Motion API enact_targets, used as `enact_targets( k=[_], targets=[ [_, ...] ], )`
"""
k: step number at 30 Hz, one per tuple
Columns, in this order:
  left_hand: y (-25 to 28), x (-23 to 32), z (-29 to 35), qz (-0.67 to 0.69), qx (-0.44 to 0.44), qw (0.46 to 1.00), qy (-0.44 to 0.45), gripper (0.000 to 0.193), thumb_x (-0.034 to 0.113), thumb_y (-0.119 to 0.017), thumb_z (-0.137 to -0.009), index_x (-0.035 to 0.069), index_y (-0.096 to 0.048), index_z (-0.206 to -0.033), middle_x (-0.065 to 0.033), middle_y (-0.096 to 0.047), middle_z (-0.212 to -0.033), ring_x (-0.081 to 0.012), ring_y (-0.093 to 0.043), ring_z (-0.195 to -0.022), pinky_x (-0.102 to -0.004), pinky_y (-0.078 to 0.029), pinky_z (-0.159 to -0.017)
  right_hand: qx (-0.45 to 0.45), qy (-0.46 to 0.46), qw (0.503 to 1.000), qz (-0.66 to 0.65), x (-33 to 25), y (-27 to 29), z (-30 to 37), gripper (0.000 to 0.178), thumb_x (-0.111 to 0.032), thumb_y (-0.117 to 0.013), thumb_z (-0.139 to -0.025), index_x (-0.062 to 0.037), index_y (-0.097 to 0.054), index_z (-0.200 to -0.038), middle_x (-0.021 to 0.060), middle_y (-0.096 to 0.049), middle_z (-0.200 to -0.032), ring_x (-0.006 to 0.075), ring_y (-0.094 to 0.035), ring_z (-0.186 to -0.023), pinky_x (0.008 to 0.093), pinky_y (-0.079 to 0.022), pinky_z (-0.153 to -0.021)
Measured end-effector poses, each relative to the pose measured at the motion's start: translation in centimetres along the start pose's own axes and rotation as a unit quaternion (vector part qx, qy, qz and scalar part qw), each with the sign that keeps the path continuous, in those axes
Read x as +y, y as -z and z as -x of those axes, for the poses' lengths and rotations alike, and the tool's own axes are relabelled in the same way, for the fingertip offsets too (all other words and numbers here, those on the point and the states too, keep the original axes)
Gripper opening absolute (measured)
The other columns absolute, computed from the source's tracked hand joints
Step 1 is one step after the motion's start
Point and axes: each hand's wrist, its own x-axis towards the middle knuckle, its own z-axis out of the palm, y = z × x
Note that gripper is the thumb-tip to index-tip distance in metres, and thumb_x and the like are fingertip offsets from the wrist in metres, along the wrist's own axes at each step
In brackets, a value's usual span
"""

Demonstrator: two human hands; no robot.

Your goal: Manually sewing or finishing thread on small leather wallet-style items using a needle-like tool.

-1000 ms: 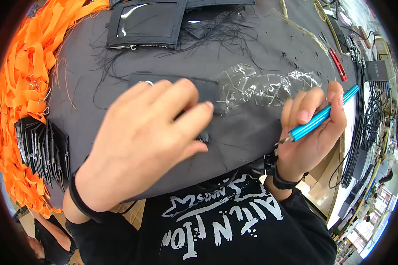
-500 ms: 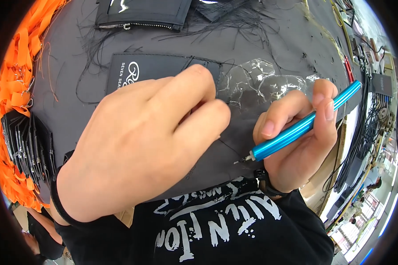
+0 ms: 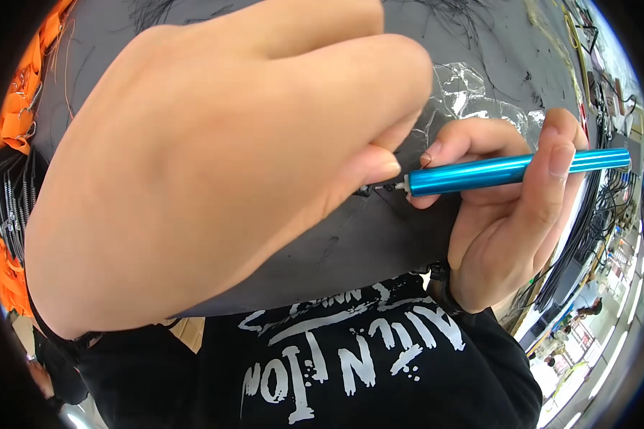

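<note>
My left hand (image 3: 215, 150) fills much of the view, fingers curled and thumb pressed in. A small dark bit (image 3: 365, 191) shows under its thumb, but what the fingers hold is hidden behind the hand. My right hand (image 3: 522, 193) is closed around a shiny blue pen-shaped tool (image 3: 472, 175) with a pale collar and a thin tip. The tool lies almost level and points left. Its tip meets or nearly meets the dark bit at my left thumb; I cannot tell whether they touch.
Crumpled clear plastic (image 3: 465, 89) and loose black threads (image 3: 458, 21) lie on the dark grey table surface (image 3: 322, 250). Orange straps (image 3: 21, 107) hang along the left edge, beside a stack of black zippered pouches (image 3: 11, 200). Black cables (image 3: 587, 222) run along the right.
My left hand has risen and come closer, and the black pouch beneath it is no longer visible. The blue tool has swung nearly level, its tip moving up beside my left thumb.
</note>
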Motion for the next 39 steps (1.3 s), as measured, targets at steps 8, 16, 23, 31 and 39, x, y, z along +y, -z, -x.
enact_targets(
  k=[8,16,23,31,39],
  targets=[
    [-0.2,0.1,0.0,-0.016,0.009,1.0,-0.008,0.024,0.021,-0.058,-0.081,-0.001,-0.048,-0.077,-0.0068,-0.041,-0.073,-0.0147,-0.042,-0.058,-0.0241,-0.033,-0.048,0.052,-0.031,0.998,-0.008,0.3,-0.5,0.5,0.037,-0.031,-0.027,-0.096,0.0017,-0.027,-0.114,0.0257,-0.055,-0.068,0.0251,-0.052,-0.045,0.028,-0.047,-0.046],
    [-0.9,-0.3,0.2,-0.001,0.045,0.998,-0.043,0.024,0.019,-0.06,-0.078,-0.001,-0.048,-0.074,-0.0071,-0.042,-0.069,-0.0161,-0.043,-0.056,-0.0252,-0.033,-0.046,0.064,-0.028,0.996,-0.064,0.4,-0.7,1.0,0.037,-0.028,-0.026,-0.096,0.0017,-0.026,-0.118,0.0272,-0.056,-0.072,0.0282,-0.055,-0.049,0.0288,-0.047,-0.046],
    [-0.7,-0.1,0.2,0.001,0.038,0.998,-0.048,0.021,0.015,-0.061,-0.077,-0.002,-0.048,-0.075,-0.0074,-0.042,-0.07,-0.0157,-0.042,-0.056,-0.0249,-0.033,-0.046,0.068,-0.035,0.995,-0.071,0.3,-0.5,1.0,0.037,-0.028,-0.026,-0.097,0.0009,-0.025,-0.12,0.0273,-0.055,-0.073,0.0288,-0.055,-0.049,0.029,-0.047,-0.047],
    [-0.8,0.3,-0.3,0.037,0.021,0.999,-0.004,0.016,0.008,-0.059,-0.076,-0.002,-0.047,-0.077,-0.0077,-0.041,-0.073,-0.014,-0.041,-0.057,-0.0232,-0.033,-0.047,0.032,-0.033,0.998,-0.036,0.2,-0.2,0.5,0.039,-0.03,-0.026,-0.097,0.0011,-0.027,-0.121,0.0263,-0.056,-0.074,0.0271,-0.055,-0.051,0.0295,-0.048,-0.049],
    [0.1,0.5,0.1,-0.019,-0.011,1.0,0.02,0.012,0.008,-0.055,-0.079,0.0,-0.046,-0.079,-0.0063,-0.042,-0.073,-0.0133,-0.042,-0.061,-0.0228,-0.035,-0.053,0.034,-0.035,0.998,-0.044,0.4,0.5,0.6,0.038,-0.03,-0.026,-0.097,-0.0021,-0.03,-0.122,0.0255,-0.056,-0.075,0.0253,-0.056,-0.052,0.029,-0.049,-0.051]
  ],
)
